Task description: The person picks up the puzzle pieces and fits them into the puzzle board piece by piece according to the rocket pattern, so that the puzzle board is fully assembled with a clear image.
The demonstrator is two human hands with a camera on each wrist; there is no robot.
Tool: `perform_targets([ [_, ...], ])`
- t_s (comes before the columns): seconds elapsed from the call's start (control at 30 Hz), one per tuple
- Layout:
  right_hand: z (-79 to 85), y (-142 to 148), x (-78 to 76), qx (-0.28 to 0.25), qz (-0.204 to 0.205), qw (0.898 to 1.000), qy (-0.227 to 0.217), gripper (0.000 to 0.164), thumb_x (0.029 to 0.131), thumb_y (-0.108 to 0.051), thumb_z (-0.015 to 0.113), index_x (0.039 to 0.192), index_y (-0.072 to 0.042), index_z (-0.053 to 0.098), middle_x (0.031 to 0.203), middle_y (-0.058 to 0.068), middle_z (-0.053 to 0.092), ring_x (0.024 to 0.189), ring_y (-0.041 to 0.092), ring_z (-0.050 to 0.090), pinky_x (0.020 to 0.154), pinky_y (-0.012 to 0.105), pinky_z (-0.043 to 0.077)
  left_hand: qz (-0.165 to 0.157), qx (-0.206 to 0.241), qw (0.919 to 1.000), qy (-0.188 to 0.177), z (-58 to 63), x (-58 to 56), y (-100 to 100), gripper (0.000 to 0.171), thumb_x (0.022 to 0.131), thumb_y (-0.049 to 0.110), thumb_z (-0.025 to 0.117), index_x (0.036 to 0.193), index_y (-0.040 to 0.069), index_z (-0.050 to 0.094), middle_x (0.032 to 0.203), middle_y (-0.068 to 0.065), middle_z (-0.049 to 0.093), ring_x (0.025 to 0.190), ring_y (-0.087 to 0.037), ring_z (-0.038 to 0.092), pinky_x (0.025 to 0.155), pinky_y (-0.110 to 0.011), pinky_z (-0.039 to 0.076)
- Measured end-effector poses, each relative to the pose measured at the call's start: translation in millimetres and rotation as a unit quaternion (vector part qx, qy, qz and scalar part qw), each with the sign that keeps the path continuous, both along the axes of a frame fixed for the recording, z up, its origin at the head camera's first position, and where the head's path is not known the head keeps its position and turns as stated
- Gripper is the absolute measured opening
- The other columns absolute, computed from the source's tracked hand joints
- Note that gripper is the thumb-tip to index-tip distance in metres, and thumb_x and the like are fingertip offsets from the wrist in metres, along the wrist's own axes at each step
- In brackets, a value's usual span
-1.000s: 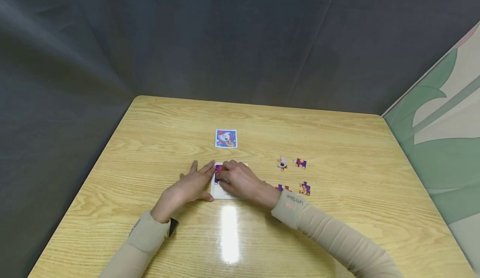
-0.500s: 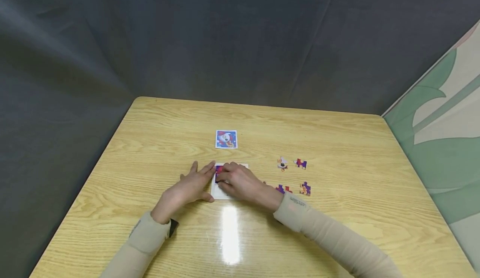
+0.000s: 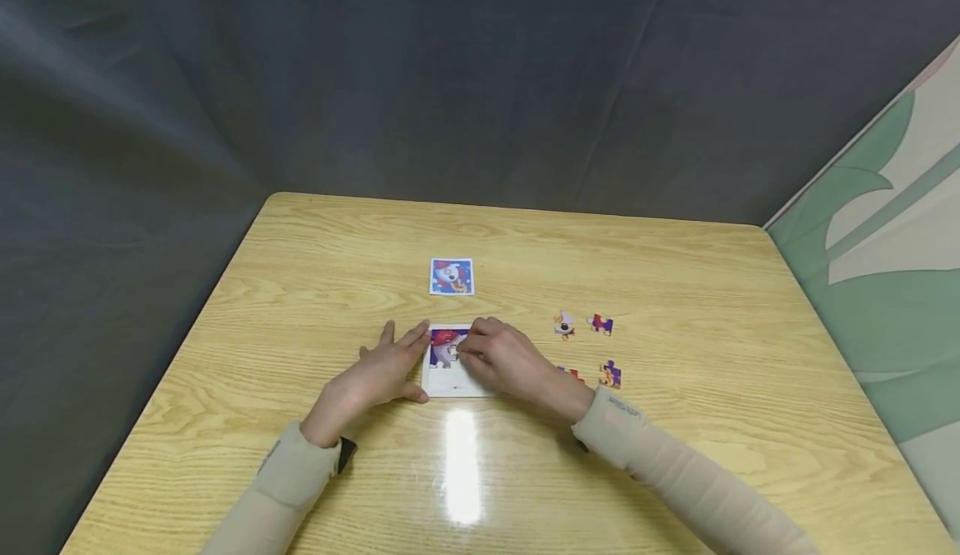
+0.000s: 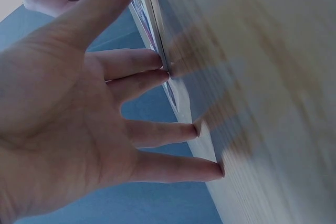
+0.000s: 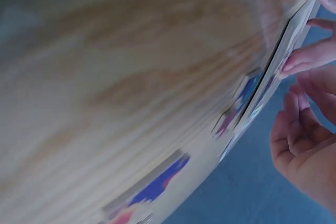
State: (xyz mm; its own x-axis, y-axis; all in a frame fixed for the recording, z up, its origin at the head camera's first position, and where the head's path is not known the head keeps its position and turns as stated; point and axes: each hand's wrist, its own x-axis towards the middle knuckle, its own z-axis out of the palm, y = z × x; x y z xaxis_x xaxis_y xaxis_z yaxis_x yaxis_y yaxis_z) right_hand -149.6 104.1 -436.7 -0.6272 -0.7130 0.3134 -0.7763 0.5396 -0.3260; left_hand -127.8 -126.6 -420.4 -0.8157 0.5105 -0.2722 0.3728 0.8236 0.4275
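Note:
A small white puzzle tray (image 3: 452,385) lies on the table, with purple, red and white puzzle pieces (image 3: 444,340) fitted along its far left part. My left hand (image 3: 377,372) spreads its fingers flat beside the tray, fingertips and thumb at its left edge. Over the tray's right half is my right hand (image 3: 506,361), its fingertips close over the fitted pieces. In the right wrist view the right hand (image 5: 307,124) has loosely bent fingers, and no piece shows between them. The hand hides the tray's right side in the head view.
A picture card (image 3: 452,277) of a white rocket lies beyond the tray. To the right are several loose puzzle pieces, among them a white one (image 3: 564,325), a red and purple one (image 3: 601,324) and an orange and purple one (image 3: 611,374). A dark curtain (image 3: 465,80) hangs behind.
My right hand has shifted to the right and off the tray's left part, uncovering red and white fitted pieces there. The left hand has stayed at the tray's edge.

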Motion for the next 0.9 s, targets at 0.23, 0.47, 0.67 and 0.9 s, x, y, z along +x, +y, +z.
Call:
perform_targets([
  [0.23, 0.5, 9.3, -0.4, -0.006, -0.011, 1.000, -0.003, 0.011, 0.090, -0.011, 0.067, 0.097, -0.008, 0.075, 0.093, 0.000, 0.063, 0.085, 0.013, 0.059, 0.075, 0.025, 0.053, 0.005, -0.001, 1.0000, 0.003, -0.3, 0.2, -0.2, 0.091, 0.080, 0.033, 0.077, 0.148, -0.002, 0.030, 0.159, -0.013, 0.017, 0.135, -0.060, 0.007, 0.087, -0.083, 0.024],
  [0.47, 0.4, 13.0, -0.3, -0.009, -0.014, 1.000, -0.002, 0.012, 0.090, -0.010, 0.067, 0.098, -0.007, 0.074, 0.094, 0.001, 0.064, 0.084, 0.013, 0.060, 0.076, 0.026, 0.053, 0.002, 0.000, 1.0000, 0.007, -2.1, 0.4, 0.0, 0.089, 0.080, 0.033, 0.077, 0.148, -0.003, 0.031, 0.159, -0.013, 0.018, 0.135, -0.060, 0.008, 0.087, -0.083, 0.025],
  [0.67, 1.4, 20.3, 0.2, -0.006, -0.035, 0.999, -0.011, 0.012, 0.089, -0.010, 0.068, 0.099, -0.008, 0.075, 0.096, 0.001, 0.065, 0.087, 0.013, 0.060, 0.077, 0.026, 0.054, 0.004, 0.001, 1.0000, -0.002, 0.1, 0.0, 1.8, 0.089, 0.081, 0.032, 0.076, 0.149, -0.002, 0.030, 0.159, -0.012, 0.016, 0.136, -0.059, 0.007, 0.088, -0.083, 0.023],
  [0.9, 0.8, 28.2, 0.2, -0.018, -0.040, 0.999, -0.015, 0.013, 0.088, -0.009, 0.069, 0.100, -0.005, 0.074, 0.094, 0.002, 0.066, 0.086, 0.014, 0.060, 0.075, 0.022, 0.054, 0.007, -0.003, 0.9999, -0.008, 1.3, -0.2, 2.5, 0.089, 0.082, 0.031, 0.076, 0.149, -0.002, 0.028, 0.160, -0.012, 0.015, 0.136, -0.059, 0.005, 0.089, -0.083, 0.022],
])
